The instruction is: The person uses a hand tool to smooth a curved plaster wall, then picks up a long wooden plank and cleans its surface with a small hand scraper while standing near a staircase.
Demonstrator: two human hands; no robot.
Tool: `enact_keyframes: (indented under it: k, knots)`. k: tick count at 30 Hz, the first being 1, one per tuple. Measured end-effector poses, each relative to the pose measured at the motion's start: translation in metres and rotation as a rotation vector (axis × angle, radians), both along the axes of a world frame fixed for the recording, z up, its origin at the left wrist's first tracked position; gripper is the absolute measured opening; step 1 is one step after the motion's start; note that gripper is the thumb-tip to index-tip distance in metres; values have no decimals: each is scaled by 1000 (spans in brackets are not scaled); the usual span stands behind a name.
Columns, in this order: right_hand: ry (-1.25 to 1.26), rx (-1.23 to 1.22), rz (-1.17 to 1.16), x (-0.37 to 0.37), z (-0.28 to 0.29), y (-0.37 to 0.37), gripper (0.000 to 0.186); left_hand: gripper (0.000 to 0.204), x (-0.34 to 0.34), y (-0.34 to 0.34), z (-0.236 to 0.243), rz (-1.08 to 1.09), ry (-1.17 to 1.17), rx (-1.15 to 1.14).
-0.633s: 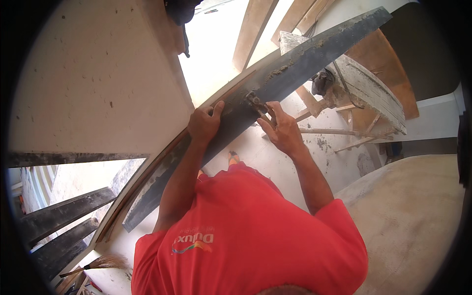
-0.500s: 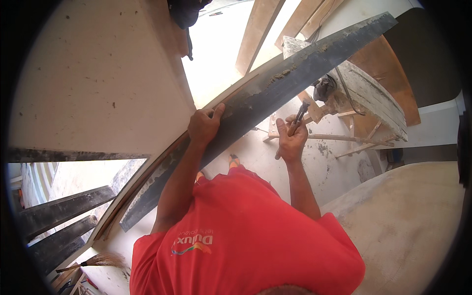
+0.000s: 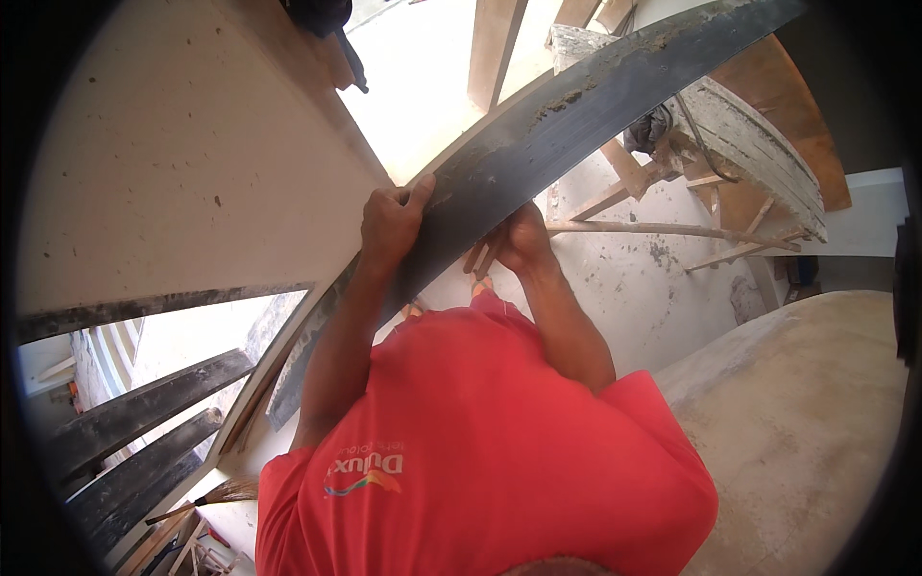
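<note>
A long dark grey board (image 3: 547, 134), smeared with dried mortar, slants from lower left to upper right in front of me. My left hand (image 3: 389, 223) is closed on its upper edge, the thumb on its face and the fingers out of sight behind. My right hand (image 3: 526, 240) is at the board's lower edge, its fingertips partly hidden by the board. It is closed around a hand tool that looks like pliers; the brownish handles (image 3: 488, 252) point down towards me, and the head is hidden behind the board.
A pale panel (image 3: 192, 163) leans against the board's left side. To the right stand a spattered wooden trestle (image 3: 759, 134) with a dark bag (image 3: 649, 127) and a curved brown sheet (image 3: 812, 125). A broom (image 3: 230, 492) and dark planks (image 3: 158, 413) lie lower left. A big beige curved surface (image 3: 797, 413) fills the lower right.
My right hand has moved left and in to the board's lower edge, taking the tool's head behind the board. My left hand keeps its grip. The view has shifted slightly.
</note>
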State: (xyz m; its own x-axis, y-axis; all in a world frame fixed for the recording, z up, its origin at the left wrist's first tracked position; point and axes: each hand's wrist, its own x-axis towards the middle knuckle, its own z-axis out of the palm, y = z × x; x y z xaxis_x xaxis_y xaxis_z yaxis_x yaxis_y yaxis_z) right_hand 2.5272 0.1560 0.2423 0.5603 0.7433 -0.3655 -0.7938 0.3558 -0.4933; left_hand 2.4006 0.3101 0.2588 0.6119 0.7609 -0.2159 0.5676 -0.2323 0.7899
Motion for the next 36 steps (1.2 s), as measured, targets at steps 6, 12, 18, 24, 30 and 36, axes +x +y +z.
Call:
enact_keyframes:
  k: [6,12,18,24,30,36]
  knots:
    - [-352,-75,81,33,-77,-12,14,64,-12,10,21,-5,-42,-34]
    - [-1228,-867,69,55,-150,-2,37,61,-10,4,31,20,-61,-19]
    - [-651,-524,273,53,-140,-25,32,62,-4,1,40,55,-83,-49]
    - [-399,75,333,-7,-76,-37,45,63,17,-1,43,80,-31,-46]
    - [-299,8,269,-31,-32,-33,27,63,36,-17,27,132,-167,57]
    - [-410,-237,218,-40,-11,-38,24,68,43,-30,10,168,-214,145]
